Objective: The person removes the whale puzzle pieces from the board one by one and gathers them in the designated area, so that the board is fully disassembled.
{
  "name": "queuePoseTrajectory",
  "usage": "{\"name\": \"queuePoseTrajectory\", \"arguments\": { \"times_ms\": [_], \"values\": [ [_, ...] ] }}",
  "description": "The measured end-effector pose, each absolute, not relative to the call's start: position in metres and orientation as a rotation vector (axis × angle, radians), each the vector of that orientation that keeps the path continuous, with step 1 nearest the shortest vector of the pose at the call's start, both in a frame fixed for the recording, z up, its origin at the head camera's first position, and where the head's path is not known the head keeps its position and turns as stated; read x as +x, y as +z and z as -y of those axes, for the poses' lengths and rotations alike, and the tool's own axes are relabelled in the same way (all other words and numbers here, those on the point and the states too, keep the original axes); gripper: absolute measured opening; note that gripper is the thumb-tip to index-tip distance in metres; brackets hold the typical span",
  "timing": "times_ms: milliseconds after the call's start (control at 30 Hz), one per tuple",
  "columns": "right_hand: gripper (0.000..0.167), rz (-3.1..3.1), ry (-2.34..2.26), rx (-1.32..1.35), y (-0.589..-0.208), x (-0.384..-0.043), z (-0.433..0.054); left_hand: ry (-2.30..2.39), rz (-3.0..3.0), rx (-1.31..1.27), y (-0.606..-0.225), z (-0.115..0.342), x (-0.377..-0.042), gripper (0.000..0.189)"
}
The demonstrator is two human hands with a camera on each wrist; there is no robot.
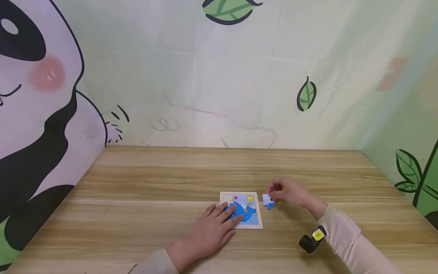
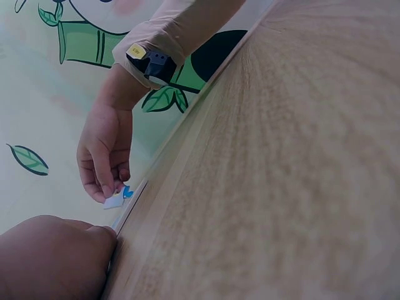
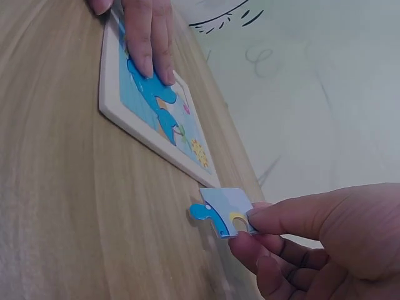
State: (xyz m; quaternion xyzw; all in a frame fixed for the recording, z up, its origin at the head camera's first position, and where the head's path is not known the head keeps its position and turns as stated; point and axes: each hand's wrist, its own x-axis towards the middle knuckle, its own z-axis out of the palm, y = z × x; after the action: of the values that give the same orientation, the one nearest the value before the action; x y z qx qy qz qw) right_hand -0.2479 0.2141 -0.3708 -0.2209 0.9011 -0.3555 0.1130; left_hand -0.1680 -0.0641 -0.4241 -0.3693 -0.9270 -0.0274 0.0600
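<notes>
In the head view, a square puzzle (image 1: pixel 252 220) with a pale frame lies flat on the wood-grain counter (image 1: pixel 137 217), just below and right of the centre of the frame; its picture shows a blue whale, a yellow sun-like shape and a small pink swirl. The left hand (image 1: pixel 212 228) comes in from the bottom and rests on the puzzle's left part, fingers extended and spread, grasping nothing. The right hand (image 1: pixel 291 191), at centre right, pinches a small blue-and-white piece (image 1: pixel 265 198) between thumb and fingers, just beside the puzzle's upper right corner and apart from it. A black device (image 1: pixel 308 242) with a yellow label sits at the right sleeve (image 1: pixel 342 230), lower right. Behind the counter, the pale wall (image 1: pixel 222 87) carries a large painted panda (image 1: pixel 51 106) at the left edge and green leaves (image 1: pixel 306 95) at top centre and right. In the left wrist view, the left hand fills the lower left corner, its fingertips hidden, while the right hand hangs left of centre with the piece at its fingertips. In the right wrist view, the puzzle slants across the upper left under the left hand's straight fingers; at lower right the right hand grips the piece by its edge, the blue tab pointing left.
</notes>
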Motion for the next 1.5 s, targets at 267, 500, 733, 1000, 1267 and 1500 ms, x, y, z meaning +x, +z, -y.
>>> {"name": "queuePoseTrajectory", "arguments": {
  "times_ms": [267, 500, 733, 1000, 1267, 1500],
  "values": [
    [0.005, -2.631, -1.019, -0.624, -0.375, -0.249, -0.215, -0.088, 2.81, -1.118, -0.423, 0.065, -0.167, 0.045],
    [0.005, -2.655, -0.987, -0.625, -0.382, -0.25, -0.215, -0.101, 2.779, -1.122, -0.424, 0.066, -0.166, 0.044],
    [0.005, -2.651, -0.998, -0.618, -0.385, -0.25, -0.214, -0.103, 2.806, -1.122, -0.425, 0.066, -0.165, 0.045],
    [0.004, -2.678, -0.99, -0.59, -0.387, -0.251, -0.212, -0.098, 2.815, -1.125, -0.425, 0.067, -0.166, 0.045],
    [0.009, -2.694, -1.03, -0.534, -0.382, -0.249, -0.215, -0.115, 2.794, -1.144, -0.419, 0.066, -0.169, 0.045],
    [0.01, -2.745, -1.021, -0.534, -0.377, -0.249, -0.217, -0.117, 2.798, -1.143, -0.415, 0.063, -0.169, 0.046]
  ]
}}
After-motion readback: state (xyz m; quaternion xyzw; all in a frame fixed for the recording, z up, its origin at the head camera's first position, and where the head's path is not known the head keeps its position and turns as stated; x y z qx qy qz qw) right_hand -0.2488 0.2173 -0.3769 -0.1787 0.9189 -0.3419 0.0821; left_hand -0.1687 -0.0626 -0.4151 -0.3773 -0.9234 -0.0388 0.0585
